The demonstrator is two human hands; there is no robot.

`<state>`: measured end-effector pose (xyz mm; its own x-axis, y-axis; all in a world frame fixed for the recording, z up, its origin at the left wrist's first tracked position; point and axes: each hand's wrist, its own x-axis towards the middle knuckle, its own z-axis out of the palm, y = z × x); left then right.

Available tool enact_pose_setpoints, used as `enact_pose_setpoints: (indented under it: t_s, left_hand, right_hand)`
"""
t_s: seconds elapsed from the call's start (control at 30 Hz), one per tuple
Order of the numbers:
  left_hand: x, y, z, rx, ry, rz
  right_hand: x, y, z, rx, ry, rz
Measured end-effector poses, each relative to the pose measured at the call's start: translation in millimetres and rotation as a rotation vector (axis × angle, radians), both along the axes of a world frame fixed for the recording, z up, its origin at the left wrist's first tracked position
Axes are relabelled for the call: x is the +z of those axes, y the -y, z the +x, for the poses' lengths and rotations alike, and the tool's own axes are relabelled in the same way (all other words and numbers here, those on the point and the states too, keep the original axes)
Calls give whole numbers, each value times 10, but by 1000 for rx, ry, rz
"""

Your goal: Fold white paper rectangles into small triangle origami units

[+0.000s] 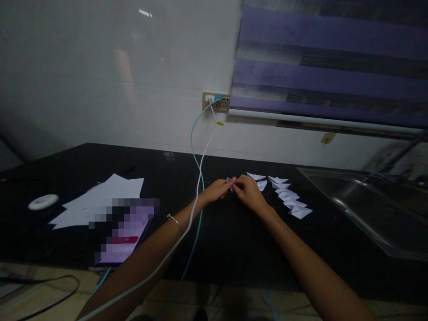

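One scrap of white paper (231,188), pinched over the bench (174,178) by the left hand (216,190) at its 9 o'clock and the right hand (248,190) at its 3, neither really nearer. They cover most of it, so no clue about its long axis.

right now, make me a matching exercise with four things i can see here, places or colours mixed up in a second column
1. small paper piece
2. folded papers
3. bracelet
4. blind

A. worn on the left arm
B. between the right hand and the sink
C. purple with darker bands
D. held in both hands

Pairs: 1-D, 2-B, 3-A, 4-C
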<state>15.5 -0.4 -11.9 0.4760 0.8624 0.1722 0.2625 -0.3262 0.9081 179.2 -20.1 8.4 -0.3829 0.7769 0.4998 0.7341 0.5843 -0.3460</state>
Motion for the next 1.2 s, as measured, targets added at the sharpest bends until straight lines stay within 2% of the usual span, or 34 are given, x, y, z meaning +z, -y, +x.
enact_pose_setpoints:
  t_s: [0.13, 0.23, 0.4, 0.5, 0.67, 0.8, 1.03, 1.2]
  left_hand:
    - [32, 33, 19, -41, 33, -78]
    - [37, 44, 25, -32, 43, -92]
    - [45, 59, 20, 12, -5, -43]
    - [52, 71, 16, -8, -46, -9]
    - [31, 61, 7, -3, -77, 23]
    - [32, 66, 10, 7, -95, 24]
    - [86, 110, 3, 2, -118, 30]
    - [73, 92, -2, -6, -140, 45]
  right_hand:
    - [96, 3, 85, 36, 101, 29]
    - [225, -27, 309, 44, 230, -27]
    - [384, -96, 812, -150, 311, -296]
    - [378, -119, 965, -214, 368, -357]
    - [251, -162, 913, -201, 436, -373]
    - [169, -197, 804, -211, 433, -319]
    - [235, -163, 797, -203, 384, -234]
    - [237, -171, 893, -257, 399, -272]
